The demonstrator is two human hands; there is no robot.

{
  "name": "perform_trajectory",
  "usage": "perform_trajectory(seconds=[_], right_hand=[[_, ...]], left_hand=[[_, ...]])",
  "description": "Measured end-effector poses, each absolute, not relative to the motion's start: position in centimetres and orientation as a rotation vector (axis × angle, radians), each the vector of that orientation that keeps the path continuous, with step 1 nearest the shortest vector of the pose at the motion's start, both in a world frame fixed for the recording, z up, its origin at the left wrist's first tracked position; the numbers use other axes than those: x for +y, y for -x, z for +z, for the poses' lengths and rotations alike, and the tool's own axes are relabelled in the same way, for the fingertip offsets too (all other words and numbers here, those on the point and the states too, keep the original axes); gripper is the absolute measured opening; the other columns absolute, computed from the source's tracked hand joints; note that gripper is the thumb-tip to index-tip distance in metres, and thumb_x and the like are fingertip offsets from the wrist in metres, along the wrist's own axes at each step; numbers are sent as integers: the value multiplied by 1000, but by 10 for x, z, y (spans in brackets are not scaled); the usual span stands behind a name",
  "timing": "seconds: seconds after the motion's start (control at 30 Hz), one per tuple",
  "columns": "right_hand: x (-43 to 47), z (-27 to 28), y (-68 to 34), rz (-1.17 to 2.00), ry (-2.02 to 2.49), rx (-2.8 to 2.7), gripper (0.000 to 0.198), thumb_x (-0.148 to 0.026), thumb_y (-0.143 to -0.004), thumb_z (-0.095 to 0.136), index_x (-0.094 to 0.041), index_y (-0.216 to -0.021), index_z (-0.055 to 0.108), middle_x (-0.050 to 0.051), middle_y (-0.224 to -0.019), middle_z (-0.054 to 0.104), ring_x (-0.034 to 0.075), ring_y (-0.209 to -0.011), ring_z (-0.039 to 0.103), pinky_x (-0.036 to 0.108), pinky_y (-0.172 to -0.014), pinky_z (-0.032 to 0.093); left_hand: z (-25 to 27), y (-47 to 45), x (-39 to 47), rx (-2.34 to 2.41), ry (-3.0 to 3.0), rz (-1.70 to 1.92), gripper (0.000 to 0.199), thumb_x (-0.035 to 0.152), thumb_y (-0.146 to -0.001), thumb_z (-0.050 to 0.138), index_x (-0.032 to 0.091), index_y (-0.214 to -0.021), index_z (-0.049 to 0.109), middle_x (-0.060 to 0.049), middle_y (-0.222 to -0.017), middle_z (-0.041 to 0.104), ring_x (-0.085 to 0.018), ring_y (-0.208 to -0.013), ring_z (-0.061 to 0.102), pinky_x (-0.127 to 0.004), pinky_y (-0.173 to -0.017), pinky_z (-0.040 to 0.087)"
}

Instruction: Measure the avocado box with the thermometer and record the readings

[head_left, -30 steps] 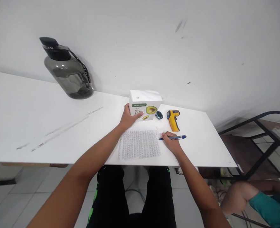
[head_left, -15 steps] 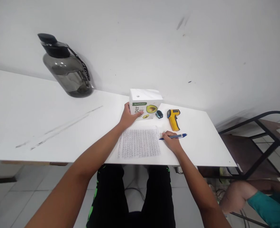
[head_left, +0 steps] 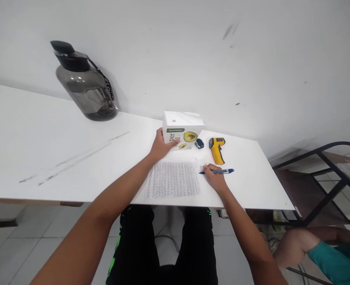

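My left hand (head_left: 160, 145) grips the left side of a white box (head_left: 184, 118) printed with avocados, its thumb across the front face. The box stands upright on the white table near the wall. In my right hand (head_left: 214, 178) is a blue pen (head_left: 226, 171), pinched with its tip pointing left at the edge of a written sheet. That sheet of paper (head_left: 175, 180), covered in dense rows of small marks, lies flat in front of the box. A small dark shiny object (head_left: 199, 143) and a yellow infrared thermometer (head_left: 217, 151) lie to the right of the box.
A large grey water bottle (head_left: 84, 89) with a black lid stands at the back left against the wall. The table's (head_left: 74, 170) front edge runs above my legs. At the right are a black-framed rack (head_left: 317, 186) and another person's bent leg (head_left: 296, 245).
The view has shifted very slightly. Both hands keep their places, the left on the box and the right with the pen beside the paper.
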State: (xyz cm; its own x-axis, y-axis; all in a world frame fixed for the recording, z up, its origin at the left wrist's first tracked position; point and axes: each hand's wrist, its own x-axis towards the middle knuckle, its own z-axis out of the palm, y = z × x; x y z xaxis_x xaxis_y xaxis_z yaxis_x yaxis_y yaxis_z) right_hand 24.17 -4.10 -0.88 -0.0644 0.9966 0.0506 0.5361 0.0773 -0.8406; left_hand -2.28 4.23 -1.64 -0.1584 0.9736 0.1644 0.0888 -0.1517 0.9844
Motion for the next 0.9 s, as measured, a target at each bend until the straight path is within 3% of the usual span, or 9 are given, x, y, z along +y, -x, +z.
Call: perform_trajectory(seconds=[0.9], right_hand=[[-41,-9,-242,874,1534,-1686,38,-46,-81,53,-22,-52,47,-2,-53,44,15,-58,43,29,-58,35]], left_hand=[[-16,23,42,1323,-1308,1413,73,37,-64,82,25,-123,40,-8,-121,59,-27,-112,61,-49,-96,51]])
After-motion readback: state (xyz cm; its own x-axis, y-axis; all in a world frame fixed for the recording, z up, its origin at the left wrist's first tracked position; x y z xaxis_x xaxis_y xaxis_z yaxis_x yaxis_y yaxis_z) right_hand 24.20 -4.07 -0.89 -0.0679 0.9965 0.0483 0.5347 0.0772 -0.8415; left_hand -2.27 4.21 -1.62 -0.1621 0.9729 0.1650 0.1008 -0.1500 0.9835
